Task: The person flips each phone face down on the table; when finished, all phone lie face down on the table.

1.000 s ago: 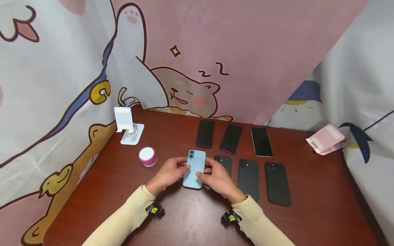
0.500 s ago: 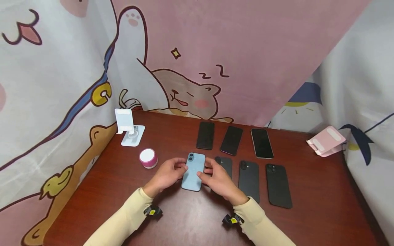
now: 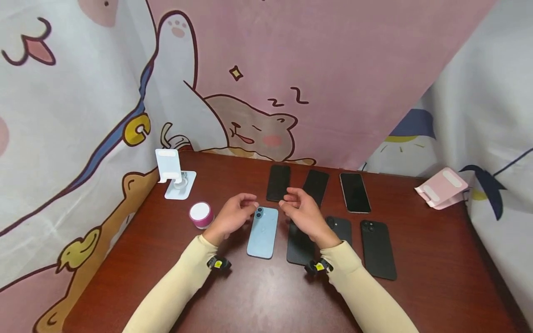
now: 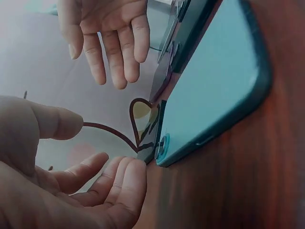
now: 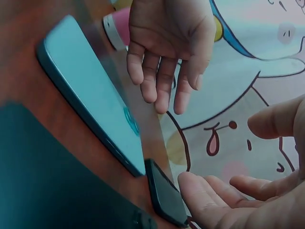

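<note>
A light blue phone (image 3: 263, 233) lies camera side up on the brown table, its lenses at the upper left corner. My left hand (image 3: 234, 215) is by its top left corner, the fingers loosely bent and holding nothing. Across from it, my right hand (image 3: 307, 216) is over the dark phone (image 3: 300, 247) beside the blue one, partly covering it. In the left wrist view, the blue phone (image 4: 214, 81) rests flat, apart from the fingers of both hands. A black phone (image 3: 278, 182) lies face up just beyond the fingertips.
More phones lie to the right: a dark one (image 3: 317, 182), a silver-edged one (image 3: 355, 193), and two dark ones, a nearer phone (image 3: 341, 227) and a rightmost phone (image 3: 378, 249). A white phone stand (image 3: 168, 166), a pink-sided round jar (image 3: 201, 215) and a pink stand (image 3: 442, 188) stand around them.
Both hands have let go of the blue phone's sides and moved forward towards the back row of phones. The blue phone is now lying on the table.
</note>
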